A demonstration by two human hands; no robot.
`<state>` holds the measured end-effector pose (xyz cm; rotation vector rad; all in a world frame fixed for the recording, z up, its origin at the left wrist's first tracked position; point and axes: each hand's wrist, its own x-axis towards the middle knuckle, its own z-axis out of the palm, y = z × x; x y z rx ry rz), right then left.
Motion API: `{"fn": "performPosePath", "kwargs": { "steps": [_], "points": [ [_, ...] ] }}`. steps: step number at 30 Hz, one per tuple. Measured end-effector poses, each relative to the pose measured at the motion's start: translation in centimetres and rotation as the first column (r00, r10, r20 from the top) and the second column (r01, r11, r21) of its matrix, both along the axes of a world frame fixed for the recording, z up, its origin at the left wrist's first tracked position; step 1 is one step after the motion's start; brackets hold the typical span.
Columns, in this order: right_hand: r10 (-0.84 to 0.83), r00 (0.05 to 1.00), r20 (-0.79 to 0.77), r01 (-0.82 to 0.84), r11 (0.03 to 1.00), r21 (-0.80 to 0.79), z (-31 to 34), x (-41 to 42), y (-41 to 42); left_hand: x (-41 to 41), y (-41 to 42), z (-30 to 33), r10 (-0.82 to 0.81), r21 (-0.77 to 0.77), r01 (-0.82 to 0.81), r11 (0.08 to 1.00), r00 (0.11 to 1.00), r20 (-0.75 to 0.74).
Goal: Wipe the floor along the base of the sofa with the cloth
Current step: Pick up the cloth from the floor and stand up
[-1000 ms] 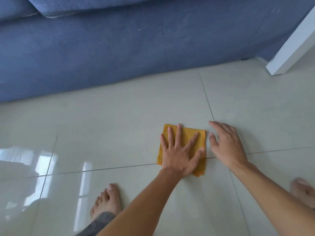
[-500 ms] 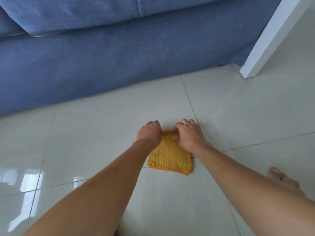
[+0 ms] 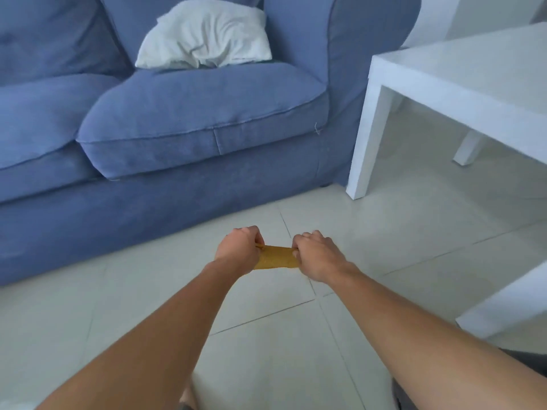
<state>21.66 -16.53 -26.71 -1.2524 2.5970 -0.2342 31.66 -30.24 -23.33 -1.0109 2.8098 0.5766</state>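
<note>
White pillow (image 3: pixel 204 35) on blue seat cushion, white side table (image 3: pixel 461 75) beside armrest

Yellow cloth (image 3: pixel 275 257) between left hand (image 3: pixel 239 247) and right hand (image 3: pixel 318 257), near sofa (image 3: pixel 165 134).

Bright, even daylight, soft shadows; slight motion blur, wide-angle bending at edges.

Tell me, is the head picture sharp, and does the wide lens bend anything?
Head view: soft daylight, no hard shadows; the whole frame is slightly smeared, clearest on the pillow and the table. The table leg leans, which looks like wide-angle distortion. The left hand and right hand grip the cloth, which shows little texture.
</note>
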Motion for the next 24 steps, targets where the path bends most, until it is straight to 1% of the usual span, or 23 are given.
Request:
{"fn": "performPosePath", "kwargs": {
  "steps": [3, 5, 8, 10, 13, 16, 19, 21, 24],
  "points": [
    [-0.09, 0.996, -0.008, 0.088, 0.987, -0.132, 6.3, -1.1, 2.7, -1.1, 1.8, 6.0, -0.026, -0.086, 0.015, 0.996, 0.992, -0.126],
    [-0.118, 0.993, -0.02, 0.112, 0.971, -0.21, 10.8, -2.2, 4.7, -2.2, 3.1, 10.6, -0.068, -0.081, 0.05, 0.995, 0.97, -0.234],
    [-0.149, 0.989, 0.008, 0.144, 0.936, -0.323, 17.7, -3.9, 8.8, -4.1, 5.4, 17.4, -0.134, 0.025, 0.155, 0.988, 0.916, -0.378],
    [-0.192, 0.981, 0.032, 0.187, 0.886, -0.425, 21.7, -5.0, 12.3, -5.3, 7.3, 21.0, -0.156, 0.142, 0.242, 0.96, 0.88, -0.448],
    [-0.266, 0.963, 0.037, 0.247, 0.822, -0.514, 26.5, -6.1, 18.1, -7.5, 10.9, 25.0, -0.194, 0.263, 0.373, 0.89, 0.831, -0.521],
    [-0.339, 0.941, 0.015, 0.292, 0.786, -0.545, 30.1, -6.5, 23.9, -9.9, 15.6, 28.3, -0.252, 0.323, 0.497, 0.805, 0.78, -0.573],
    [-0.418, 0.908, 0.041, 0.371, 0.752, -0.545, 32.8, -7.5, 29.6, -12.7, 20.2, 30.7, -0.333, 0.339, 0.605, 0.721, 0.731, -0.595],
    [-0.448, 0.889, 0.092, 0.425, 0.734, -0.529, 33.9, -8.6, 33.1, -14.9, 22.8, 31.6, -0.369, 0.375, 0.661, 0.65, 0.706, -0.604],
    [-0.473, 0.856, 0.209, 0.508, 0.697, -0.507, 34.5, -11.2, 36.9, -18.7, 26.3, 31.9, -0.383, 0.469, 0.691, 0.551, 0.708, -0.594]
  ]
}}
